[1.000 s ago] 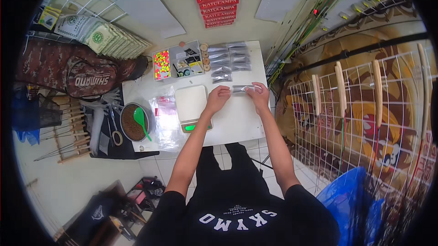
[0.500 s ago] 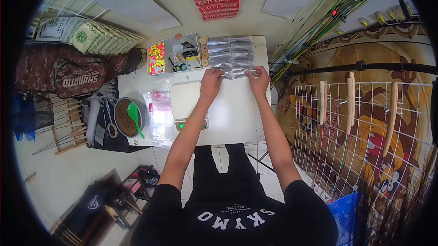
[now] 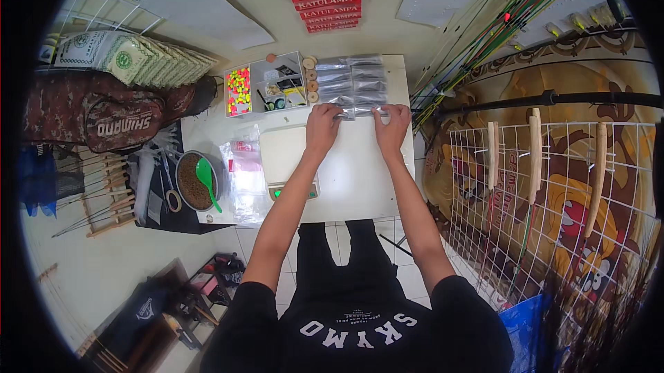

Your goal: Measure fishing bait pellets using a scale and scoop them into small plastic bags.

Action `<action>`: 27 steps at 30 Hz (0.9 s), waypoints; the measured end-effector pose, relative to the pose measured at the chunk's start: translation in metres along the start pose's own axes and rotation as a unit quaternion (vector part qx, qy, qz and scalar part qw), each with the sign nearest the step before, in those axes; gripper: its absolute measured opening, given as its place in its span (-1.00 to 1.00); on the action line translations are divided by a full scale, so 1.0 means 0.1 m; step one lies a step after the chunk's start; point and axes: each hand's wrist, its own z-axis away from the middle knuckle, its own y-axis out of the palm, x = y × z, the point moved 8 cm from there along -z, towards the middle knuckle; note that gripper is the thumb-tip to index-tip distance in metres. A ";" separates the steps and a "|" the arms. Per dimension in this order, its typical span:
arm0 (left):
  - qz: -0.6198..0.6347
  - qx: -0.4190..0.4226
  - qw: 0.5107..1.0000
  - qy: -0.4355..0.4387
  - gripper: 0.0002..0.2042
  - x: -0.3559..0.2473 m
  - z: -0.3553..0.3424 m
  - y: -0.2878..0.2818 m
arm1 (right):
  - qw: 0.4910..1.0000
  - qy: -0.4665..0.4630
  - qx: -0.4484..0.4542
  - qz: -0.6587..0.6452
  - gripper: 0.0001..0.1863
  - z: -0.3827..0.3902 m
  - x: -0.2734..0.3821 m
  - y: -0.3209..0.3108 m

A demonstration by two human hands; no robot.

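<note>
I see a shiny packet (image 3: pixel 362 111) at the near end of 2 lines of packets (image 3: pixel 351 77) by the far edge of the desk (image 3: pixel 349 172). The left hand (image 3: pixel 323 129) and right hand (image 3: pixel 392 131) are at its 2 ends; I can't tell if they pinch. Wooden rings (image 3: pixel 312 75) sit left.

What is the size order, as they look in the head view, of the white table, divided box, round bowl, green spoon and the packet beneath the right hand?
1. White table
2. Divided box
3. Round bowl
Unranked, smallest: green spoon and packet; they look close, and the packet is partly covered.
</note>
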 end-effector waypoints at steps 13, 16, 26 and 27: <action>-0.031 0.012 0.999 0.018 -0.66 0.00 0.04 0.12 | 0.935 -0.265 0.171 0.159 -0.60 0.29 0.09 0.51; -0.075 0.002 0.996 0.048 -0.59 -0.17 0.16 0.18 | 0.941 -0.264 0.155 0.147 -0.55 0.37 0.11 0.48; -0.214 0.085 0.973 -0.001 -0.36 -0.13 0.38 0.46 | 0.938 -0.260 0.218 0.073 -0.47 0.36 0.08 0.38; -0.212 0.084 0.974 0.001 -0.37 -0.15 0.37 0.45 | 0.938 -0.260 0.220 0.069 -0.47 0.35 0.09 0.37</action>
